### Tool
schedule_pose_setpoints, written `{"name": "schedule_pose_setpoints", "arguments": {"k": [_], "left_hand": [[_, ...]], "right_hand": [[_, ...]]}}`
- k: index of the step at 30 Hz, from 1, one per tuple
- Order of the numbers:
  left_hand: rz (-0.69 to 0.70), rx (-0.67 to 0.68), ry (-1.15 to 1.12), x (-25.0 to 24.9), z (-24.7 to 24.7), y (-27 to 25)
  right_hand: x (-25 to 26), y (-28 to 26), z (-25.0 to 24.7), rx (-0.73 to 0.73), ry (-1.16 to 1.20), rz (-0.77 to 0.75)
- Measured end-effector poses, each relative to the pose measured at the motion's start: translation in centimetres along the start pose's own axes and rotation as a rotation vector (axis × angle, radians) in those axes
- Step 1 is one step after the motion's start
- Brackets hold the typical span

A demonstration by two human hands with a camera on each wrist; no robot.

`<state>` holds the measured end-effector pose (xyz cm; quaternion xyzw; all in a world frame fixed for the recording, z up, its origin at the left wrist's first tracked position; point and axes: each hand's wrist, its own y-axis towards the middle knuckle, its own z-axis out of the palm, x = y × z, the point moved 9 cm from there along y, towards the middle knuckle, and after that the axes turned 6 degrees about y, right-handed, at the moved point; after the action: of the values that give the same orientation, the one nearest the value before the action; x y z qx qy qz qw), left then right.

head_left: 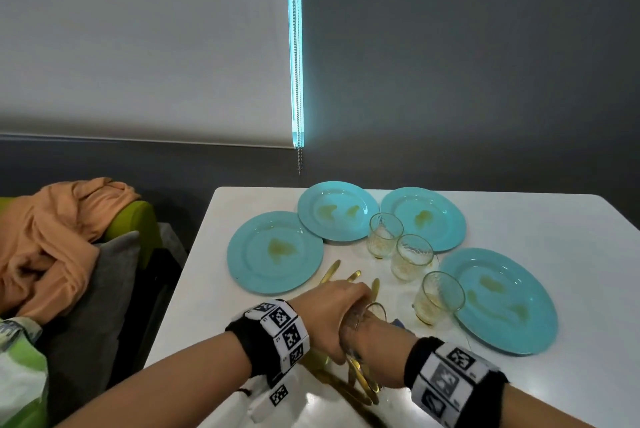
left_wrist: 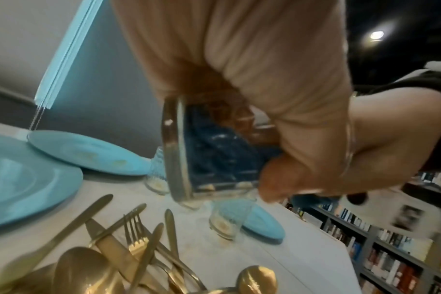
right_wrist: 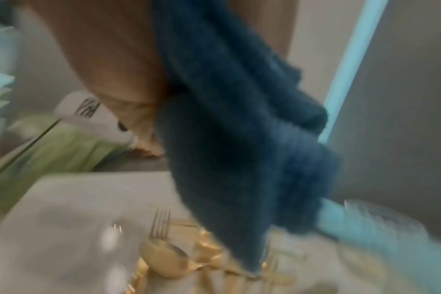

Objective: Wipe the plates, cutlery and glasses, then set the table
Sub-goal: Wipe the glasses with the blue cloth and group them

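My left hand [head_left: 330, 311] grips a clear glass [head_left: 375, 311] from above and holds it tilted over the table; the same glass [left_wrist: 204, 151] fills the left wrist view. A dark blue cloth [left_wrist: 214, 143] is stuffed inside it. My right hand [head_left: 367, 336], with a thin bangle, holds that cloth [right_wrist: 239, 139] and is partly hidden under the left hand. Gold cutlery [head_left: 360, 381] lies piled below both hands. Several teal plates [head_left: 275, 253] with yellow smears lie on the white table [head_left: 536, 230]. Three stained glasses [head_left: 412, 256] stand between the plates.
A green chair holding an orange garment [head_left: 59, 230] and a grey cushion [head_left: 104, 289] stands left of the table edge. A blind with a bead chain [head_left: 298, 98] hangs behind. Bookshelves [left_wrist: 390, 248] show past the table's right side.
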<state>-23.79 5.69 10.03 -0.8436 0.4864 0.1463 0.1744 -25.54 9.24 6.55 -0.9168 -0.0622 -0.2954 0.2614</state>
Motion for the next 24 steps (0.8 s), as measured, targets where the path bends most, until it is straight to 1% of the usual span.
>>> {"name": "schedule_pose_setpoints", "arguments": {"k": [1, 2, 4, 5, 6, 7, 8, 9, 11, 12, 13, 15, 16, 18, 19, 21, 22, 24], "left_hand": [[0.000, -0.059, 0.035, 0.2, -0.2, -0.1], [0.011, -0.116, 0.066, 0.1, -0.3, -0.3], [-0.001, -0.238, 0.045, 0.2, -0.4, -0.6], [-0.015, -0.284, 0.023, 0.3, -0.4, -0.9], [-0.008, -0.311, 0.019, 0.3, -0.4, -1.1], [-0.008, -0.280, 0.016, 0.3, -0.3, -1.1], [-0.010, -0.230, 0.032, 0.4, 0.0, -1.1], [-0.018, -0.167, 0.037, 0.7, 0.2, -1.1], [-0.095, -0.054, -0.012, 1.9, 1.0, -1.4], [-0.131, -0.046, -0.044, 2.4, 1.2, -1.6], [-0.153, -0.064, -0.078, 2.6, 1.3, -1.6], [-0.194, -0.125, -0.158, 3.2, 1.7, -2.2], [-0.222, -0.165, -0.212, 3.8, 2.1, -2.6], [-0.279, -0.240, -0.312, 5.3, 3.0, -3.9], [-0.311, -0.283, -0.346, 6.4, 3.5, -4.8], [-0.389, -0.369, -0.411, 9.2, 4.4, -7.1], [-0.424, -0.426, -0.452, 10.7, 4.8, -8.1], [-0.502, -0.546, -0.509, 13.6, 5.4, -10.7]], "right_hand": [[-0.6, 0.3, -0.3, -0.013, 0.167, 0.041], [-1.0, 0.4, -0.8, -0.042, 0.438, 0.079], [-0.6, 0.1, -0.5, 0.015, 1.029, 0.111], [-0.7, 0.1, -0.3, 0.029, 1.278, 0.104], [-1.1, 0.2, -0.2, 0.017, 1.411, 0.110], [-0.9, -0.1, -0.2, 0.028, 1.398, 0.113], [-0.8, -0.5, 0.0, 0.021, 1.288, 0.133], [-0.3, -0.8, 0.0, 0.046, 1.061, 0.133], [0.5, -0.7, -0.3, 0.099, 0.470, 0.078], [1.1, -0.4, -0.5, 0.109, 0.234, 0.030], [1.6, -0.2, -0.5, 0.118, 0.066, 0.017], [2.3, 0.3, -0.6, 0.096, -0.013, 0.036], [2.5, 0.5, -0.6, 0.099, -0.002, 0.034], [2.5, 0.9, -0.6, 0.123, 0.194, 0.037], [2.5, 0.8, -0.9, 0.119, 0.359, 0.061], [1.9, 0.5, -1.9, 0.058, 0.720, 0.138], [1.6, 0.2, -2.7, 0.015, 0.852, 0.148], [1.1, 0.1, -4.4, -0.077, 1.000, 0.161]]}}
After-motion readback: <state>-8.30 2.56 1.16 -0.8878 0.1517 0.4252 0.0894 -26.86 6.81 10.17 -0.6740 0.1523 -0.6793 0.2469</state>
